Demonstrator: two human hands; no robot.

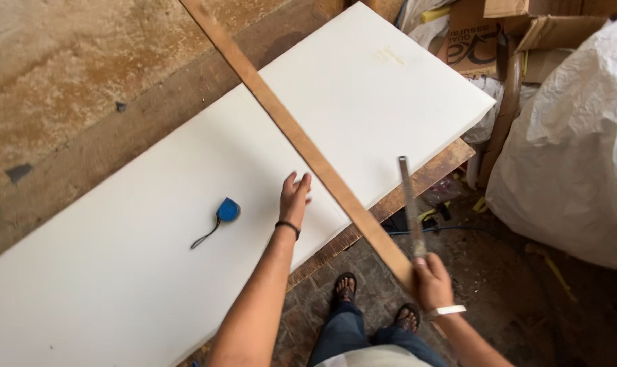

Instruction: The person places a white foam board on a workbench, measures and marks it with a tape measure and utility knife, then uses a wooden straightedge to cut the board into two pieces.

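Observation:
A large white board [152, 224] lies flat on a low wooden base. A long thin wooden strip [291, 129] runs diagonally across the board from the far edge to the near edge. My left hand [294, 197] rests flat on the board just left of the strip, fingers together. My right hand [432, 280] grips the near end of the strip together with a thin metal blade-like tool [410, 204] that points up and away from me. A blue tape measure [227, 210] with a dark strap lies on the board to the left of my left hand.
A big white plastic sack [573, 149] stands at the right. Cardboard boxes [519, 34] are piled at the top right. Bare concrete floor [63, 75] lies beyond the board. My sandalled feet [346, 289] stand on brick paving by the board's near edge.

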